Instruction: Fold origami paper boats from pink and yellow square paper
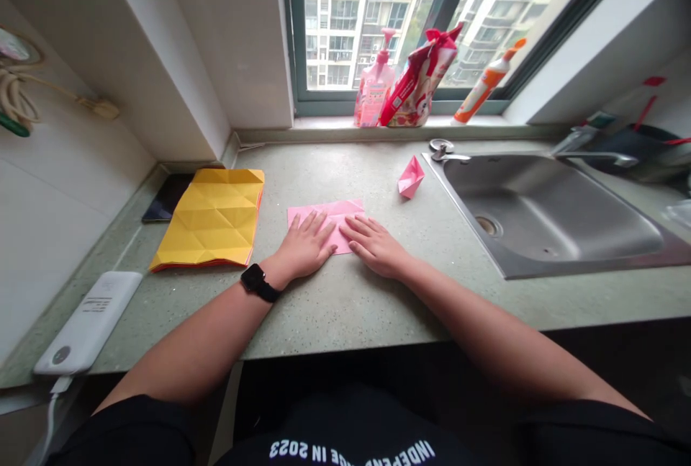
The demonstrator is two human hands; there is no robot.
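Observation:
A folded piece of pink paper (335, 210) lies flat on the countertop in front of me. My left hand (306, 246) rests palm down on its left part, fingers stretched out, with a black watch (260, 282) on the wrist. On the paper's right part my right hand (375, 244) also lies flat, fingers extended. The two hands nearly meet, and they cover much of the paper's lower half. A small folded pink paper boat (411, 178) stands beyond my right hand, near the sink.
Creased yellow sheets (213, 217) lie at the left, partly over a dark phone (168, 198). A white power bank (89, 322) with a cable sits at the front left. The steel sink (507, 264) is at the right. A pump bottle (373, 91) stands on the sill.

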